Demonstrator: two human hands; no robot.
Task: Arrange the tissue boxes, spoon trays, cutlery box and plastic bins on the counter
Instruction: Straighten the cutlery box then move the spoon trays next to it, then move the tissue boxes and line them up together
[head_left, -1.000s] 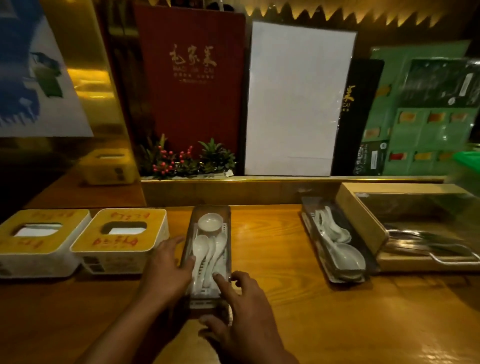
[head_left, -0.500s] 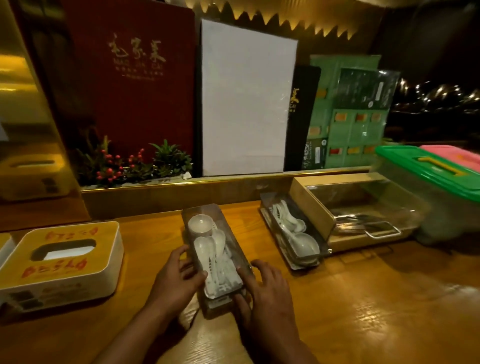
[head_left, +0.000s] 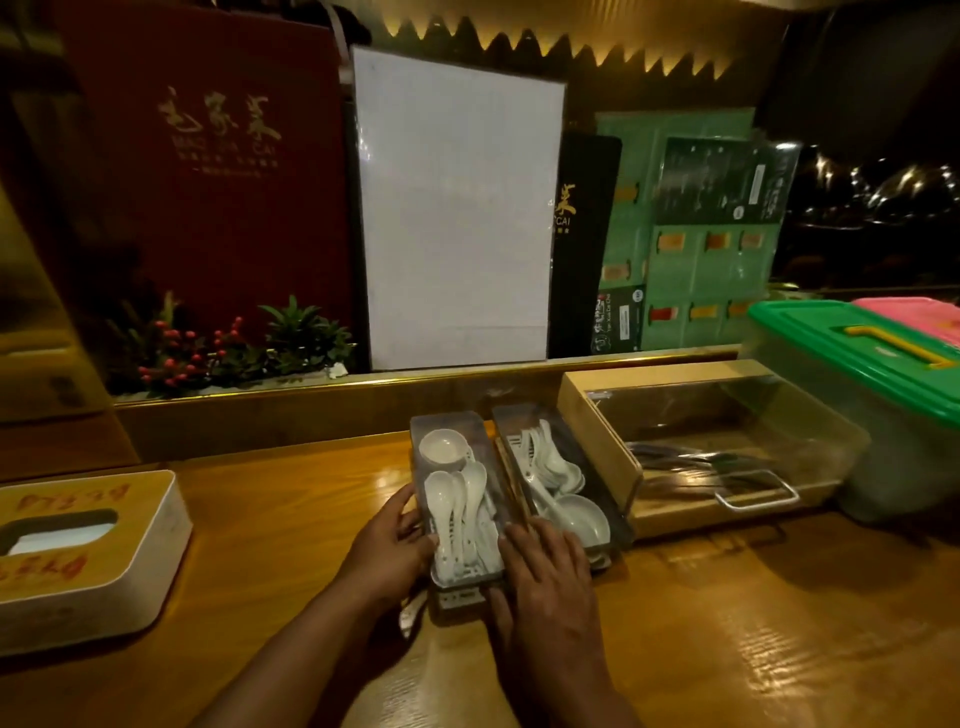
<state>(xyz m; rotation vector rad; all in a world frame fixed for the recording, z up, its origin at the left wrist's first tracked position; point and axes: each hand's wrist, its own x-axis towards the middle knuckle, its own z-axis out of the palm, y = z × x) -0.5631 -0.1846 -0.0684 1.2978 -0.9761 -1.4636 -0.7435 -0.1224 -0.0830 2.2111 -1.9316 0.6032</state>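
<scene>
A clear spoon tray (head_left: 434, 426) with white ceramic spoons and a small cup lies on the wooden counter (head_left: 727, 623). My left hand (head_left: 387, 545) holds its left side and my right hand (head_left: 545, 571) presses its right near corner. It now sits side by side with a second spoon tray (head_left: 558, 467), almost touching. Right of that stands the wooden cutlery box (head_left: 597, 441) with a clear lid. A green-lidded plastic bin (head_left: 857, 353) stands at the far right, with a pink lid (head_left: 914, 312) behind it. A yellow-topped tissue box (head_left: 104, 545) sits at the left.
A raised ledge (head_left: 311, 410) runs along the back of the counter, carrying menus, a white board and a small plant with red berries (head_left: 234, 348). Bare counter lies between the tissue box and the held tray, and in front of the cutlery box.
Both hands have slid the held spoon tray to the right, away from the tissue boxes and up against the second spoon tray. The view has swung right, bringing the bins in.
</scene>
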